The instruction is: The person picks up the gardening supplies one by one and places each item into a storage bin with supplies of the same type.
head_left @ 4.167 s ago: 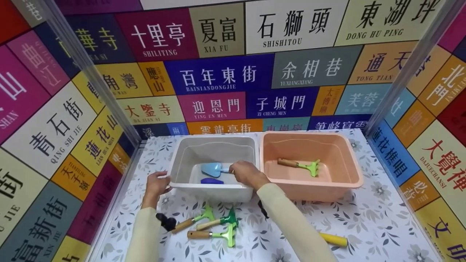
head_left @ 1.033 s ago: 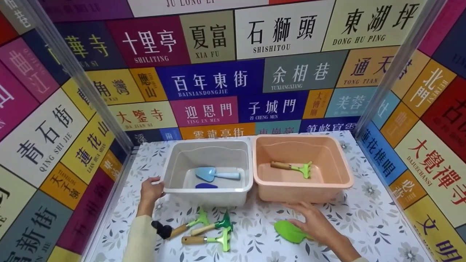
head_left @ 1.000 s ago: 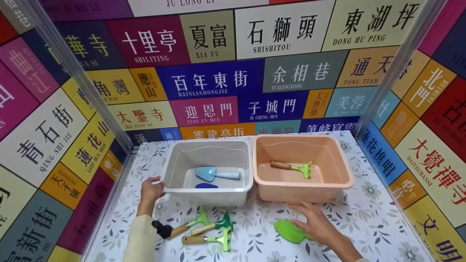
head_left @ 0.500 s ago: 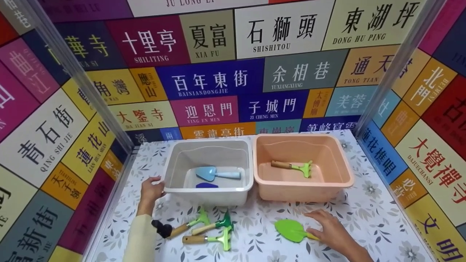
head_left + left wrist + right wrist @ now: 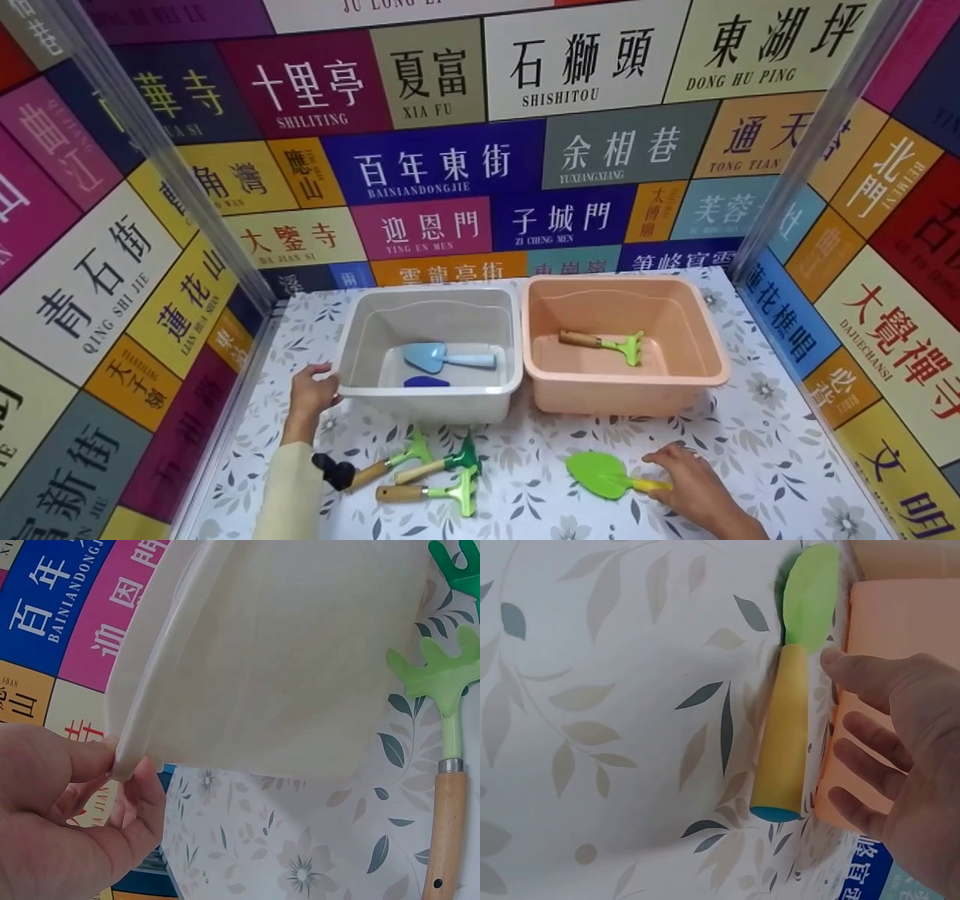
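Inward from right edge of surface (image 5: 799,465): yellow-handled green leaf-shaped trowel (image 5: 600,475) | right hand (image 5: 694,484): loosely spread beside it | left hand (image 5: 312,394): pinching off-white plastic tub (image 5: 431,406) | judged progress: three tools (image 5: 465,361) tubbed, four outside

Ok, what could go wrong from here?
1. The right hand isn't gripping the green trowel; its rounded yellow handle could roll if the fingers nudge it.

2. The left hand pinches the white bin only at a rim corner, so a tug might twist or slide it.

3. The dark-green rake lies close to light-green ones; lifting one could drag another.
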`<state>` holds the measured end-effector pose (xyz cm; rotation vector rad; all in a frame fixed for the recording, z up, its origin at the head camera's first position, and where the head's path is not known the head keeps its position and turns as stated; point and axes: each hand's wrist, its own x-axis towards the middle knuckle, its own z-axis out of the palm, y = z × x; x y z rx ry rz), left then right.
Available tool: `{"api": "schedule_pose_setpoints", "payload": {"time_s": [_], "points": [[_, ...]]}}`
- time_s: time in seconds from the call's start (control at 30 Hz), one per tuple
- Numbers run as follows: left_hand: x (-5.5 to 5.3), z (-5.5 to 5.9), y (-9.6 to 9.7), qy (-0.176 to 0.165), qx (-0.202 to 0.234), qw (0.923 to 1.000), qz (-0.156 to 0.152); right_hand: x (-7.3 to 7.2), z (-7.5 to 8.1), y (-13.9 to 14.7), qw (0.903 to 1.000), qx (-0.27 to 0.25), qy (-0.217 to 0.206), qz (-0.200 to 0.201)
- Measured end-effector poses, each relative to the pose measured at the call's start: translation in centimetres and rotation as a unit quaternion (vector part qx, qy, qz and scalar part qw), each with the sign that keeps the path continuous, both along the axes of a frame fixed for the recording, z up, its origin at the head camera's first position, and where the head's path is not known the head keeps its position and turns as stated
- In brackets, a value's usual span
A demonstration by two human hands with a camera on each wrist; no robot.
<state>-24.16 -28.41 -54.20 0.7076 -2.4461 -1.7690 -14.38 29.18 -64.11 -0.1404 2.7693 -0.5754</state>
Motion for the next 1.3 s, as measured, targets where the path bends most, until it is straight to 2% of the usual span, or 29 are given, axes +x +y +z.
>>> {"api": "schedule_pose_setpoints", "payload": {"time_s": [0.17, 0.33, 0.43, 0.67, 0.97, 1.13, 1.3], "points": [[0.1, 0.0, 0.0, 0.009, 0.012, 0.9999, 0.003, -0.1, -0.3, 0.0, 0.9996, 0.011, -0.028, -0.002], [0.1, 0.0, 0.0, 0.003, 0.012, 0.9999, 0.001, 0.0, -0.9, -0.1, 0.9983, 0.004, -0.056, -0.011], [0.0, -0.1, 0.0, -0.001, 0.012, 0.9999, -0.001, 0.2, -1.3, -0.1, 0.9983, -0.004, -0.057, -0.013], [-0.1, -0.2, 0.1, 0.000, 0.008, 1.0000, 0.004, 0.7, -2.0, -0.1, 0.9996, -0.007, -0.028, -0.003], [0.2, 0.0, 0.1, -0.006, -0.001, 1.0000, 0.000, 0.8, -2.3, -0.6, 0.9970, -0.010, -0.076, -0.013], [0.2, 0.2, 0.0, -0.005, -0.004, 1.0000, -0.002, 0.7, -2.2, -0.5, 0.9919, -0.059, -0.112, 0.000], [0.2, 0.4, 0.0, -0.007, -0.005, 1.0000, -0.003, 0.7, -2.2, 0.0, 0.9790, -0.128, -0.158, 0.005]]}}
